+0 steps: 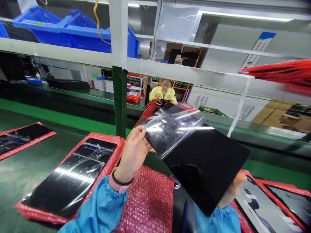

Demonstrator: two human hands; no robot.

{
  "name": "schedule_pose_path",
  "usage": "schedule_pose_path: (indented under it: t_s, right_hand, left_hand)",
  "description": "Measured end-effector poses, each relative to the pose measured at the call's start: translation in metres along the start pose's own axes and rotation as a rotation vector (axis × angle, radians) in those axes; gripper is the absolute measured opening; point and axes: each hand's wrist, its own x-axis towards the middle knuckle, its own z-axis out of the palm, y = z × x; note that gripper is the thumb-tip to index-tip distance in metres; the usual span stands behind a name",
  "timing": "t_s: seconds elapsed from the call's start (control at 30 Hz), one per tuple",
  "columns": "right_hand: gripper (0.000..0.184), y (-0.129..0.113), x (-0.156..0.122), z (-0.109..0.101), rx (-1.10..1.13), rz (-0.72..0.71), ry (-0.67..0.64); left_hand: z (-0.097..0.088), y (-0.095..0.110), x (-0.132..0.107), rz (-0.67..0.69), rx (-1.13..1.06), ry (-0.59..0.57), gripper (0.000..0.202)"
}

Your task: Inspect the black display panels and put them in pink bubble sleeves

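Note:
I hold a glossy black panel (206,161) tilted up in front of me. A clear plastic film (170,129) is partly lifted off its upper left corner. My left hand (132,155) pinches the film's edge at that corner, fingers closed. My right hand (230,192) supports the panel from underneath at its lower right, mostly hidden behind it, with only fingertips showing. Both sleeves are blue.
A black panel on red bubble wrap (70,178) lies at my left, another (19,137) farther left, more (274,204) at my right. Loose red bubble wrap (148,200) sits below my hands. A green post (120,100) stands ahead. A person in yellow (163,92) works beyond the conveyor.

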Motion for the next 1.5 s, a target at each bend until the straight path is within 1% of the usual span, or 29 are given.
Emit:
schedule_pose_path:
  t_s: [0.1, 0.17, 0.23, 0.27, 0.33, 0.4, 0.47, 0.53, 0.63, 0.7, 0.8, 0.87, 0.97, 1.1, 1.17, 1.27, 1.33, 1.37, 1.4, 1.5]
  right_hand:
    - [0.035, 0.001, -0.002, 0.011, -0.036, 0.129, -0.044]
    - [0.037, -0.003, -0.006, 0.021, -0.046, 0.218, -0.097]
    - [0.044, -0.009, -0.014, 0.031, -0.051, 0.264, -0.193]
    - [0.052, -0.012, -0.020, 0.036, -0.075, 0.257, -0.244]
    - [0.073, -0.017, -0.031, 0.042, -0.173, 0.200, -0.314]
    - [0.088, -0.020, -0.040, 0.046, -0.294, 0.146, -0.317]
    - [0.095, -0.021, -0.046, 0.048, -0.390, 0.116, -0.284]
    - [0.097, -0.021, -0.048, 0.048, -0.465, 0.087, -0.249]
    - [0.098, -0.019, -0.046, 0.046, -0.510, 0.055, -0.235]
    - [0.096, -0.019, -0.045, 0.042, -0.495, 0.051, -0.267]
    - [0.089, -0.020, -0.043, 0.035, -0.405, 0.078, -0.364]
    - [0.083, -0.023, -0.043, 0.030, -0.304, 0.141, -0.430]
    - [0.078, -0.027, -0.044, 0.026, -0.183, 0.255, -0.513]
    - [0.076, -0.027, -0.044, 0.027, -0.136, 0.367, -0.600]
    - [0.068, -0.025, -0.043, 0.030, -0.148, 0.406, -0.636]
    - [0.044, -0.023, -0.041, 0.031, -0.199, 0.411, -0.683]
    - [0.026, -0.023, -0.041, 0.030, -0.298, 0.377, -0.664]
    - [0.019, -0.024, -0.041, 0.028, -0.361, 0.347, -0.640]
    - [0.017, -0.026, -0.042, 0.027, -0.421, 0.316, -0.612]
    - [0.023, -0.032, -0.043, 0.022, -0.516, 0.245, -0.583]
  left_hand:
    - [0.001, 0.000, -0.003, 0.104, -0.038, 0.137, 0.003]
    - [0.001, 0.003, -0.005, 0.184, -0.035, 0.185, 0.002]
    - [0.001, 0.006, -0.009, 0.289, -0.011, 0.215, 0.002]
    - [0.001, 0.007, -0.012, 0.347, 0.005, 0.233, 0.002]
    - [0.003, 0.008, -0.018, 0.439, 0.034, 0.265, 0.001]
    - [0.007, 0.006, -0.025, 0.489, 0.047, 0.283, 0.002]
    - [0.011, 0.004, -0.032, 0.498, 0.059, 0.270, 0.004]
    - [0.015, 0.002, -0.038, 0.504, 0.071, 0.250, 0.005]
    - [0.019, 0.001, -0.043, 0.525, 0.078, 0.224, 0.005]
    - [0.018, 0.003, -0.042, 0.530, 0.063, 0.222, 0.005]
    - [0.014, 0.010, -0.035, 0.504, 0.003, 0.227, 0.005]
    - [0.010, 0.016, -0.027, 0.479, -0.049, 0.236, 0.004]
    - [0.005, 0.026, -0.016, 0.441, -0.103, 0.281, 0.003]
    - [-0.004, 0.033, -0.003, 0.435, -0.081, 0.316, 0.001]
    - [-0.010, 0.034, 0.002, 0.463, -0.042, 0.340, 0.002]
    - [-0.018, 0.034, 0.010, 0.539, 0.031, 0.417, 0.004]
    - [-0.023, 0.034, 0.014, 0.588, 0.079, 0.454, 0.006]
    - [-0.026, 0.035, 0.016, 0.595, 0.102, 0.457, 0.006]
    - [-0.028, 0.035, 0.018, 0.591, 0.125, 0.450, 0.006]
    - [-0.032, 0.038, 0.022, 0.554, 0.175, 0.421, 0.003]
